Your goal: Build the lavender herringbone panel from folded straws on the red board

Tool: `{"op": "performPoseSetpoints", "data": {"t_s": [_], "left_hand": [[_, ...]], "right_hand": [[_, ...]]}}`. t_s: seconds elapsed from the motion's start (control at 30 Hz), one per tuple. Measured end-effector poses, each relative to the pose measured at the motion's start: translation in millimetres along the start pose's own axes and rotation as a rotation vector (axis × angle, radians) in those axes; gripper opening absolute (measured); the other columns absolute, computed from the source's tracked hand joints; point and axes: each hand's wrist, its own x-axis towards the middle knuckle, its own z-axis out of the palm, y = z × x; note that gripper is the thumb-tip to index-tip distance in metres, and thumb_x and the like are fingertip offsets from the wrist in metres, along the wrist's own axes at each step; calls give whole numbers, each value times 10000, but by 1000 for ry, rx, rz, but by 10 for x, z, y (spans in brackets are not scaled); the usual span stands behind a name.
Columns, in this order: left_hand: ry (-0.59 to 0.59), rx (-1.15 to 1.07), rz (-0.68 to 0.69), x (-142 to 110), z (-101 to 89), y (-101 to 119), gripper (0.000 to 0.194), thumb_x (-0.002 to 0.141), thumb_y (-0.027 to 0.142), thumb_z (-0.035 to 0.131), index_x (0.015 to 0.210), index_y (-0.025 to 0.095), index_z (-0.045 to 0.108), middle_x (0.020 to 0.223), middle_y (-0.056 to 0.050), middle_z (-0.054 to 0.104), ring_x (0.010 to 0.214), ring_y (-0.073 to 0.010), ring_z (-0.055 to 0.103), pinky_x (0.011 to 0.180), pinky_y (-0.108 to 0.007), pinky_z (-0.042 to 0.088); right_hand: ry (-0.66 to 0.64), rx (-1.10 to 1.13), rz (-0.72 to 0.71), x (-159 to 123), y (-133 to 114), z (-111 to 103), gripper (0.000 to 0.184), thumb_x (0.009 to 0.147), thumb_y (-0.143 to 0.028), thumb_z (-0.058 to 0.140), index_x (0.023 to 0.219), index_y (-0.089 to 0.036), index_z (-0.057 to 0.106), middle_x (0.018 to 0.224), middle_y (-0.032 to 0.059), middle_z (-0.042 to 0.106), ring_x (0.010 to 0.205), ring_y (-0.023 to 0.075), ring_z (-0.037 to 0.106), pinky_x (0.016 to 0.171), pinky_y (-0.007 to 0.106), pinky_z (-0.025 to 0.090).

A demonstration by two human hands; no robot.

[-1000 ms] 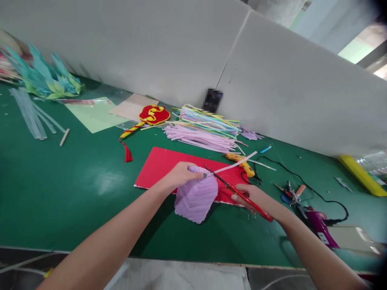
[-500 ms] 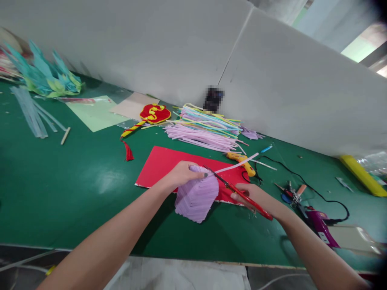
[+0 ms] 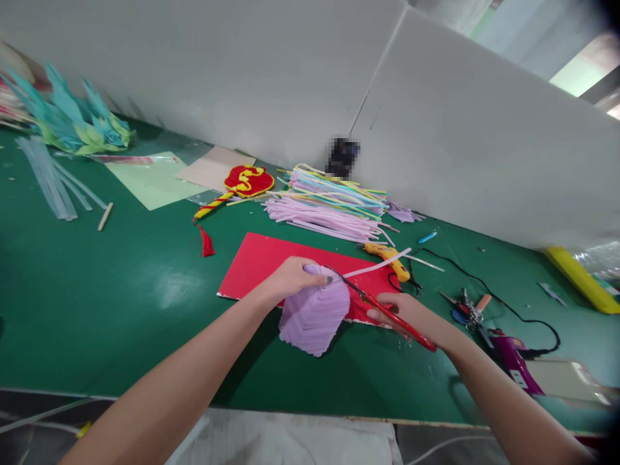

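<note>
Green table [image 3: 159, 336] underlies the work. Lilac pleated piece [image 3: 312, 320], overlapping the red board [image 3: 256, 265] in view, is pinched by the left hand [image 3: 295, 278], apparently for steadiness; right hand [image 3: 407, 310] grips red-handled scissors [image 3: 411, 333], blades beside the protruding strip [image 3: 380, 264].

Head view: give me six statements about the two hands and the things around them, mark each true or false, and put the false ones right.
1. The left hand holds the lilac ribbed piece. True.
2. The right hand holds the lilac ribbed piece too. False: the right hand holds red-handled scissors.
3. The yellow glue gun lies near the right end of the red board. True.
4. The bundle of strips lies nearer the person than the red board. False: it lies farther away.
5. The tassel is red. True.
6. The keys lie to the left of the left hand. False: they lie to the right of the right hand.
</note>
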Motion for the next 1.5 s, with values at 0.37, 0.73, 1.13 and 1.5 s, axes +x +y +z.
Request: {"op": "performPoseSetpoints", "data": {"t_s": [0.37,0.73,1.13,1.5], "left_hand": [[-14,4,5,12,3,-29,328,606,447,678,759,157,684,683,-11,631,627,-156,559,549,-241,384],[2,17,8,15,9,-36,294,603,443,684,677,161,651,631,6,603,582,-135,524,513,-227,353],[-6,-3,-2,15,-20,-15,335,598,472,680,717,159,653,671,-7,614,640,-160,552,551,-238,375],[160,249,69,85,-70,118,290,636,441,643,704,159,627,682,-17,624,661,-179,557,541,-248,356]], "right_hand": [[32,18,-15,5,13,30,455,692,-590,553,556,-194,378,504,-64,341,444,64,310,426,217,210],[125,-39,-7,27,-33,81,531,651,-667,527,471,-199,353,453,-53,302,449,80,307,421,224,228],[340,-292,-1,-83,602,-70,348,731,-535,514,691,-194,576,753,20,586,659,159,525,617,270,399],[386,-225,119,-257,1346,-274,413,666,-498,596,951,-202,630,928,80,666,809,236,609,747,345,462]]}}
